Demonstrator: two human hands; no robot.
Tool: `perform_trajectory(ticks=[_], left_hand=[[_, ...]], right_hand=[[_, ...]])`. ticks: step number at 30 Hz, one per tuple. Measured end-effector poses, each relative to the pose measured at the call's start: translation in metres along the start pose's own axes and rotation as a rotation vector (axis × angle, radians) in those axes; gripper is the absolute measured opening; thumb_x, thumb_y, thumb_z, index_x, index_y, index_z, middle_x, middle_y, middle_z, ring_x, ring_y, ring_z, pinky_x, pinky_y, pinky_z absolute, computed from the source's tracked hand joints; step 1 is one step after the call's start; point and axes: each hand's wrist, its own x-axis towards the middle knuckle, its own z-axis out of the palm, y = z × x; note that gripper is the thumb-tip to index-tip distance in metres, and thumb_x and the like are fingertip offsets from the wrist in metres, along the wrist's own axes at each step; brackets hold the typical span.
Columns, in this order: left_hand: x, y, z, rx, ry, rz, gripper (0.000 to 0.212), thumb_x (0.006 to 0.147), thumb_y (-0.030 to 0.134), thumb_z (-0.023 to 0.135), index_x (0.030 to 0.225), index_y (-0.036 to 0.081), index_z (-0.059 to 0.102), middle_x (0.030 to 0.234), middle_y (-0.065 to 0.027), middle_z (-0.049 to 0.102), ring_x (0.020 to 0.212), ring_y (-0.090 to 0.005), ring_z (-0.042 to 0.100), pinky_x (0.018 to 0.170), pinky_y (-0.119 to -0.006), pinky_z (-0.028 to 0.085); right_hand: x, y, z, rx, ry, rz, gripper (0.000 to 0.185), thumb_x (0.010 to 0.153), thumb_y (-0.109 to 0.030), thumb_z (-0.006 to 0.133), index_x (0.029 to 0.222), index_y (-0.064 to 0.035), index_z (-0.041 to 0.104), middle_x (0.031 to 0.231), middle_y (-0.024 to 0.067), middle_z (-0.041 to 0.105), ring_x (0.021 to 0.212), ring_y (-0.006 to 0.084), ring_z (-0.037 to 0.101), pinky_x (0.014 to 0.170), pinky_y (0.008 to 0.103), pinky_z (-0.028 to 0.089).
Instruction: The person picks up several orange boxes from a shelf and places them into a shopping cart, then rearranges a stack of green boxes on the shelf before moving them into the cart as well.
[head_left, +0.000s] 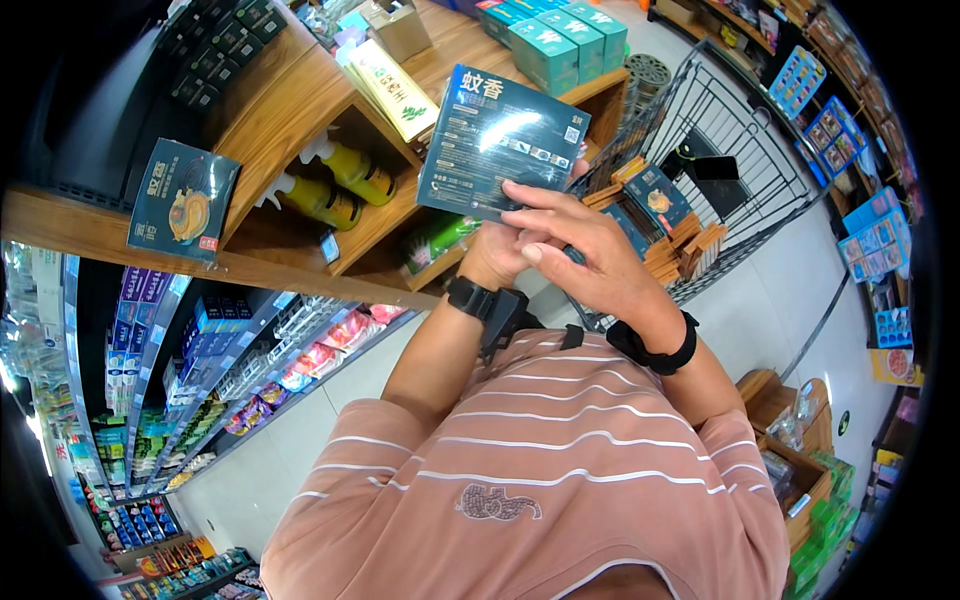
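A dark teal mosquito-coil box (480, 142) is held up, tilted, its printed back facing me and a glare spot across it. My left hand (495, 251) grips it from below and behind, with fingertips showing past its right edge. Fingers of my right hand (585, 232) rest on the lower right of the panel, slightly apart, the thumb below. A similar dark box (184, 199) leans at the front of the wooden shelf unit (300, 112) on the left. More dark boxes (660, 199) lie in the wire shopping cart (720, 97), beside wooden-looking pieces (686, 247).
Yellow spray bottles (364, 172) stand in the shelf unit's cubby. Teal cartons (555, 49) and a pale long box (394, 90) sit on its top. Stocked shelves (187, 360) run down the left. A phone-like dark object (716, 169) lies in the cart. Wooden crates (795, 472) stand at right.
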Motion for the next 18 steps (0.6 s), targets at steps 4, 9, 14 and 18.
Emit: perform_trajectory(ticks=[4,9,14,18], left_hand=[[0.002,0.000,-0.009,-0.300,-0.184,-0.065,0.058,0.097,0.027,0.064,0.147,0.007,0.043,0.140,-0.0131,0.055,0.120,-0.0211,0.059,0.099,-0.035,0.053],[-0.008,0.007,0.003,0.206,-0.038,0.166,0.056,0.106,0.046,0.041,0.146,0.007,0.048,0.142,-0.0204,0.055,0.124,-0.0304,0.060,0.094,-0.046,0.059],[-0.016,0.014,-0.006,-0.234,-0.080,0.017,0.057,0.106,0.046,0.042,0.146,0.007,0.048,0.144,-0.0181,0.054,0.129,-0.0296,0.056,0.097,-0.046,0.057],[-0.025,0.034,0.012,-0.404,0.073,-0.075,0.055,0.106,0.044,0.041,0.144,0.005,0.049,0.143,-0.0170,0.055,0.122,-0.0296,0.060,0.097,-0.047,0.057]], right_hand=[[0.002,-0.003,-0.001,0.011,-0.011,-0.026,0.034,0.093,-0.011,0.061,0.123,0.0025,0.068,0.144,0.0188,0.057,0.129,0.0294,0.059,0.108,0.0383,0.044],[0.005,-0.003,0.001,0.014,-0.019,-0.049,0.033,0.094,-0.011,0.061,0.123,0.0029,0.068,0.143,0.0194,0.058,0.127,0.0290,0.059,0.106,0.0376,0.045],[0.010,-0.008,0.002,0.086,-0.061,-0.015,0.032,0.096,-0.012,0.060,0.124,0.0035,0.067,0.143,0.0193,0.057,0.124,0.0272,0.060,0.103,0.0356,0.047],[0.018,-0.008,0.002,0.025,-0.082,-0.112,0.033,0.096,-0.011,0.061,0.126,0.0028,0.065,0.142,0.0184,0.058,0.123,0.0238,0.061,0.097,0.0335,0.050]])
